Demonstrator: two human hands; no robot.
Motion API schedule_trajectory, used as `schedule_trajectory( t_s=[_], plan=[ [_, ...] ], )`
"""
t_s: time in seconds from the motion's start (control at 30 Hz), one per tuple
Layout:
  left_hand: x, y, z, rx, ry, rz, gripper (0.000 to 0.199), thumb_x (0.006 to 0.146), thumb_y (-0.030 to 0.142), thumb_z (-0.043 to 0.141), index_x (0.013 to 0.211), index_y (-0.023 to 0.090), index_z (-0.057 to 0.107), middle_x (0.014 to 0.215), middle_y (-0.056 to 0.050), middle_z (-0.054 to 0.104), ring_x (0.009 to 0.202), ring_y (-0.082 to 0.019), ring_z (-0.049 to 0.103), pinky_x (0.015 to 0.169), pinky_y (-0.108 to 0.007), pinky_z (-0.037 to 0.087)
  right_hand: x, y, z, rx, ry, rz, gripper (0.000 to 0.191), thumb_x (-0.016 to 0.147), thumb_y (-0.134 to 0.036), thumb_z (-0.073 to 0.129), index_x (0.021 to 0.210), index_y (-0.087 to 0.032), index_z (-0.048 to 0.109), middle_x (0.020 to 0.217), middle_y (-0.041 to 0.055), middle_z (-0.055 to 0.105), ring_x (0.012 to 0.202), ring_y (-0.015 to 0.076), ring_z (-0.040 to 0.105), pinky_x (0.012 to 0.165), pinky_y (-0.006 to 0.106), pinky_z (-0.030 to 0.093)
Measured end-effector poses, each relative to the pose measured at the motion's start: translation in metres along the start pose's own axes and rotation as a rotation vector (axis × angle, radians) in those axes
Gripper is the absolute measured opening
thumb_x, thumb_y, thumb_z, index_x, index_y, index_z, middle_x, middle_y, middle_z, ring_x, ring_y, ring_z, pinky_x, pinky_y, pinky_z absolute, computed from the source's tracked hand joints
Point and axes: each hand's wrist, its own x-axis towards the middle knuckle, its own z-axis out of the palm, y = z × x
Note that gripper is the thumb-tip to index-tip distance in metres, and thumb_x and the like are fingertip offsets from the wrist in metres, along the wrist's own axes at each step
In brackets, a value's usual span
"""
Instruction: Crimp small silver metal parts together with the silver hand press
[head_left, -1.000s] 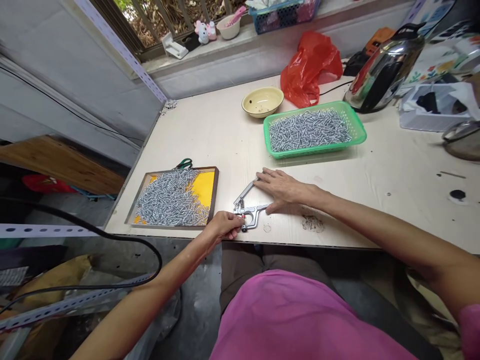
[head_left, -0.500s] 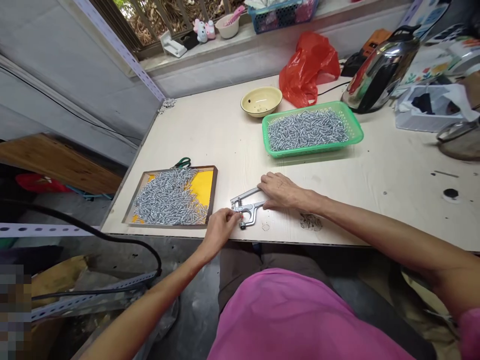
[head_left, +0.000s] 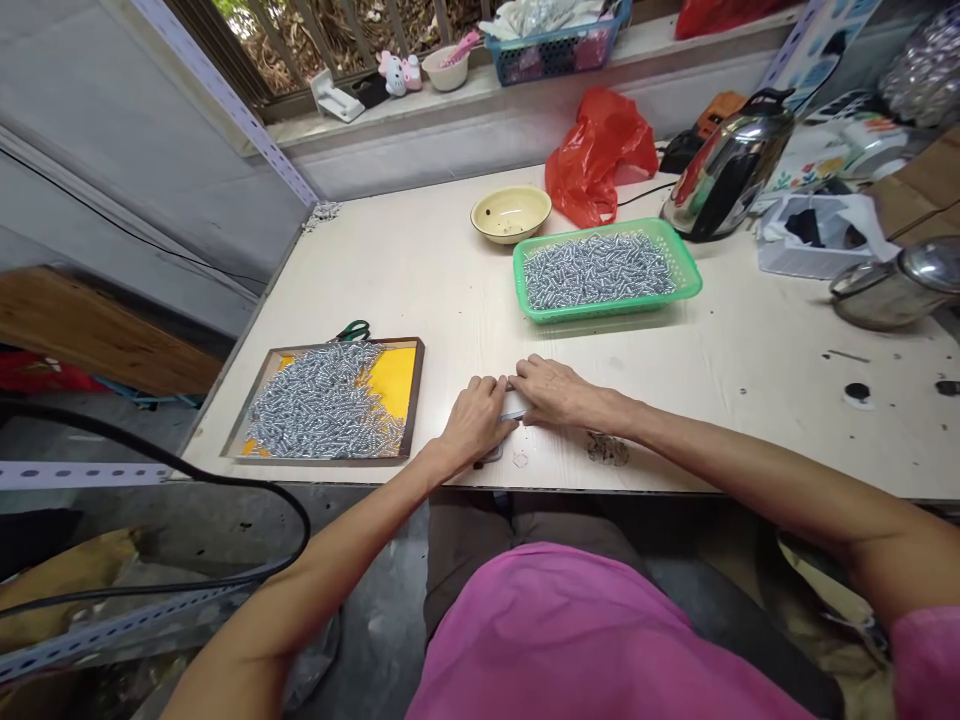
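Note:
Near the table's front edge, a silvery hand tool (head_left: pixel 514 404) is mostly covered by both hands. My left hand (head_left: pixel 477 418) is wrapped over its left part and handles. My right hand (head_left: pixel 553 392) grips the right ends of the handles, its fingertips next to those of my left hand. Left of them lies a shallow tray (head_left: pixel 418 400) with a yellow bottom, heaped with small silvery metal pieces (head_left: pixel 319 400). Beyond my right hand, a green basket (head_left: pixel 684 270) holds more such metal pieces (head_left: pixel 600 270). Whether a small piece sits in the tool is hidden.
Green-handled scissors (head_left: pixel 354 331) lie behind the tray. Farther back are a yellow bowl (head_left: pixel 511 214), a red plastic bag (head_left: pixel 596 160) and a metal kettle (head_left: pixel 727 165). A white box (head_left: pixel 814 250) and a glass pot (head_left: pixel 892 288) stand at the right.
My left hand has moved from the tool's tip up and right onto its handles, which now look squeezed together. My right hand remains on the handles. The view has shifted slightly.

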Motion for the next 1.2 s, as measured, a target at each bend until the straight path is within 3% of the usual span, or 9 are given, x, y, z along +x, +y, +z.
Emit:
schedule_trajectory(
  t_s=[0.3, 0.5, 0.6, 0.73, 0.87, 0.97, 1.1, 1.2],
  plan=[
    [0.01, 0.003, -0.002, -0.045, -0.009, -0.122, 0.02, 0.085, 0.027, 0.058, 0.1, 0.016, 0.066, 0.097, -0.008, 0.059, 0.098, -0.024, 0.052, 0.078, -0.035, 0.046, 0.011, 0.001, -0.012, 0.06, -0.085, 0.035, 0.014, 0.086, -0.026, 0.061, 0.09, -0.014, 0.067, 0.093, 0.0112, 0.064, 0.09, 0.0218, 0.056, 0.068, 0.029, 0.036],
    [0.014, 0.005, -0.006, -0.048, -0.009, -0.156, 0.016, 0.086, 0.026, 0.058, 0.096, 0.017, 0.067, 0.095, -0.007, 0.06, 0.098, -0.023, 0.053, 0.078, -0.033, 0.047, 0.01, 0.001, -0.01, 0.057, -0.064, 0.029, 0.018, 0.089, -0.028, 0.057, 0.089, -0.014, 0.067, 0.091, 0.0105, 0.064, 0.088, 0.0207, 0.056, 0.067, 0.028, 0.033],
    [0.01, 0.005, -0.005, -0.031, 0.018, -0.156, 0.023, 0.085, 0.029, 0.06, 0.104, 0.018, 0.065, 0.1, -0.008, 0.061, 0.101, -0.024, 0.053, 0.081, -0.034, 0.048, 0.006, 0.002, -0.007, 0.039, 0.001, 0.012, 0.022, 0.09, -0.033, 0.056, 0.097, -0.015, 0.067, 0.096, 0.0113, 0.062, 0.091, 0.0217, 0.054, 0.07, 0.029, 0.036],
    [-0.007, 0.014, 0.007, -0.052, 0.13, -0.141, 0.038, 0.085, 0.025, 0.06, 0.121, 0.015, 0.055, 0.121, -0.013, 0.058, 0.115, -0.028, 0.051, 0.093, -0.041, 0.047, 0.004, 0.016, -0.009, 0.048, 0.012, -0.05, 0.04, 0.08, -0.047, 0.067, 0.104, -0.015, 0.066, 0.101, 0.0127, 0.06, 0.094, 0.0242, 0.053, 0.07, 0.029, 0.037],
    [-0.026, 0.035, 0.032, -0.083, 0.257, -0.003, 0.04, 0.088, 0.016, 0.053, 0.128, 0.015, 0.049, 0.143, -0.017, 0.044, 0.137, -0.031, 0.034, 0.108, -0.05, 0.035, 0.005, 0.027, -0.009, 0.106, -0.008, -0.072, 0.029, 0.09, -0.038, 0.053, 0.101, -0.015, 0.066, 0.094, 0.0101, 0.063, 0.083, 0.0185, 0.056, 0.067, 0.027, 0.035],
    [-0.031, 0.05, 0.045, -0.139, 0.248, 0.07, 0.039, 0.089, 0.024, 0.055, 0.127, 0.016, 0.05, 0.141, -0.017, 0.048, 0.138, -0.031, 0.033, 0.109, -0.05, 0.034, 0.011, 0.029, -0.004, 0.054, 0.058, 0.004, 0.022, 0.091, -0.024, 0.05, 0.1, -0.015, 0.068, 0.098, 0.01, 0.065, 0.089, 0.0191, 0.056, 0.071, 0.028, 0.034],
    [-0.033, 0.058, 0.049, -0.185, 0.216, 0.08, 0.029, 0.094, 0.029, 0.048, 0.119, 0.016, 0.054, 0.132, -0.014, 0.056, 0.133, -0.029, 0.042, 0.109, -0.051, 0.033, 0.022, 0.031, -0.003, -0.03, 0.128, 0.043, 0.02, 0.091, -0.027, 0.051, 0.094, -0.018, 0.069, 0.101, 0.0078, 0.067, 0.095, 0.0213, 0.055, 0.077, 0.032, 0.032],
    [-0.033, 0.058, 0.049, -0.218, 0.239, 0.087, 0.027, 0.094, 0.029, 0.047, 0.118, 0.017, 0.055, 0.133, -0.013, 0.055, 0.133, -0.028, 0.04, 0.111, -0.052, 0.031, 0.028, 0.02, -0.01, -0.064, 0.129, 0.086, 0.023, 0.092, -0.027, 0.049, 0.101, -0.019, 0.068, 0.102, 0.009, 0.066, 0.096, 0.023, 0.054, 0.077, 0.035, 0.032]
  ],
)
